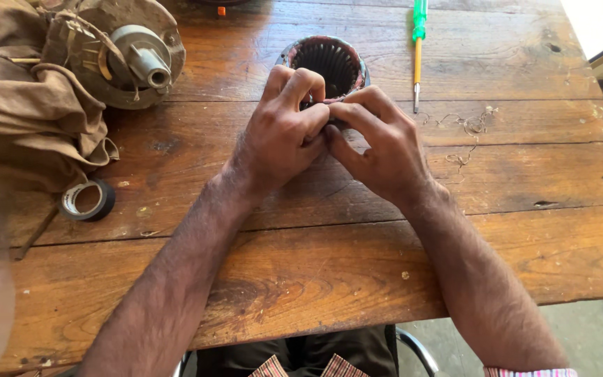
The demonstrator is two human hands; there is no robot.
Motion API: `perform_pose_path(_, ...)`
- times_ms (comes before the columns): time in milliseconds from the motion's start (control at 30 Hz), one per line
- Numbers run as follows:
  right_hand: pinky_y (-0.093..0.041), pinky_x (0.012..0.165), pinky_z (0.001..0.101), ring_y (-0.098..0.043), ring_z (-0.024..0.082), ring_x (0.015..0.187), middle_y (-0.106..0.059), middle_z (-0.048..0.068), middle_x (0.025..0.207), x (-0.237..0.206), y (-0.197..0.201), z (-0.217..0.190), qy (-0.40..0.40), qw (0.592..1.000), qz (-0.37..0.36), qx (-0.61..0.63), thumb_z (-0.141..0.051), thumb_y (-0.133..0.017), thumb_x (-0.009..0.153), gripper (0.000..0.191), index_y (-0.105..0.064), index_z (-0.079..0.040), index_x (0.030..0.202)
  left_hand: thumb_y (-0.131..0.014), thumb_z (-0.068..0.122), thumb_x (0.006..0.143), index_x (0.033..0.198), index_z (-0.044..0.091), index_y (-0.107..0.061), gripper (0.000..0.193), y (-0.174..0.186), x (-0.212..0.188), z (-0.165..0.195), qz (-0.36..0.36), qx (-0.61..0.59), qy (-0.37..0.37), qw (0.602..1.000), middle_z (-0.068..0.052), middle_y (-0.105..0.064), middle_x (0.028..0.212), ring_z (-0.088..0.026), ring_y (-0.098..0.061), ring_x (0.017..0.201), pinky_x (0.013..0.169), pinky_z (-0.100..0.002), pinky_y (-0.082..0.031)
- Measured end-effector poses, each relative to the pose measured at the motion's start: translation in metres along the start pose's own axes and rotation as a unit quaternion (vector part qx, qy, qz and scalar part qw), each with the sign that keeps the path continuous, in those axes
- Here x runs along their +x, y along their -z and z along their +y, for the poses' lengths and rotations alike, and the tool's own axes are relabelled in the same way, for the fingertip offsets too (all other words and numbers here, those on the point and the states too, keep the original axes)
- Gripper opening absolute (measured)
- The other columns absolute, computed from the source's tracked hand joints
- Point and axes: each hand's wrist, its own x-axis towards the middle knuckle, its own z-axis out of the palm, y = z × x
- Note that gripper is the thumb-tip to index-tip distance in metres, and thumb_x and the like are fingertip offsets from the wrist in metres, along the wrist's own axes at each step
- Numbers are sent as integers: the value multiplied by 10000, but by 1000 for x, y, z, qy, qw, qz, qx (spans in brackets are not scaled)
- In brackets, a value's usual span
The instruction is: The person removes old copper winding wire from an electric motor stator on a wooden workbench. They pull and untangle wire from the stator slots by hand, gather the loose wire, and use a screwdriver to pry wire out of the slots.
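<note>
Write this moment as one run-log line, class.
left hand: pinching at stator rim | right hand: pinching beside it | stator: upright on table | screwdriver: untouched

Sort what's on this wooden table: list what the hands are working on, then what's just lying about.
In hand:
- left hand and right hand, fingertips pinched together at the rim
- round slotted metal stator core

Lying about:
- green-handled screwdriver
- roll of black tape
- grey motor end cover with shaft
- brown cloth
- wire scraps
</note>
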Motion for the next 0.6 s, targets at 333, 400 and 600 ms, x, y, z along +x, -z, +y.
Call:
perform_pose_path(333,-558,822,400,-648,226,968,-646,73,1018,-6,-8,7,-30,999,-28,-11,-155,-817,981,149,-750,-50,1063,-823,129,783,715,88,-553,280,16,1,-12,-92,-98,46,990,-74,-637,1108,-264,-522,1086,880,-394,-531)
perform_pose_path(400,-528,814,410,-623,236,954,-631,76,991,-5,-9,5,-30,999,-20,-4,-133,-794,977,113,-736,-41,1007,-824,194,851,783,84,-587,270,12,1,-12,-69,-66,3,995,-74,-638,1102,-276,-534,1093,918,-404,-547)
perform_pose_path(600,-534,825,391,-646,254,961,-652,99,1010,-2,-5,-7,-55,997,-17,52,-75,-730,972,87,-679,-5,974,-736,225,986,1139,31,-677,254,4,0,-11,-10,-2,-36,999,-89,-641,1128,-280,-575,1109,995,-435,-570)
